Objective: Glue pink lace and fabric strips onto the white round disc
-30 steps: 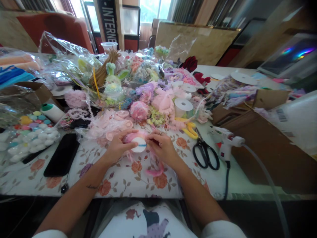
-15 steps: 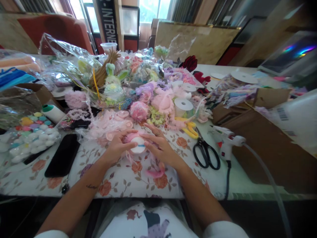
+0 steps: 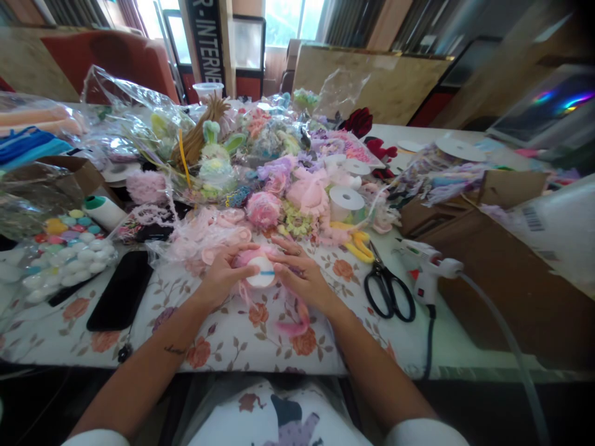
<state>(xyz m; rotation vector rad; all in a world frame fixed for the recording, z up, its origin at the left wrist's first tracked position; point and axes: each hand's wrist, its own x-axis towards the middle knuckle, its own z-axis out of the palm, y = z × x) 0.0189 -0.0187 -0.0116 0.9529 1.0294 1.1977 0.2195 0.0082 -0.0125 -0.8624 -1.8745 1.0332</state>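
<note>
Between my two hands is a white round piece (image 3: pixel 261 273) with a short blue stripe and pink material around its upper side; its exact kind cannot be made out. My left hand (image 3: pixel 226 271) grips it from the left, thumb on the white face. From the right, my right hand (image 3: pixel 303 275) closes on it with thumb and fingers, covering part of the pink. A fuzzy pink strand (image 3: pixel 297 325) trails below my right hand on the flowered cloth (image 3: pixel 223 337). Just behind lies a clear bag of pale pink pieces (image 3: pixel 207 238).
Black-handled scissors (image 3: pixel 389 291) and a white glue gun (image 3: pixel 425 272) with its cord lie to the right, beside a cardboard box (image 3: pixel 483 285). A black phone (image 3: pixel 119 291) and a bag of pompoms (image 3: pixel 72 254) are left. Ribbon spools (image 3: pixel 346 201) and craft flowers crowd the back.
The view has shifted slightly, so the table appears a little lower and to the right. Both hands stay around the white round piece, with only small movement of the right fingers.
</note>
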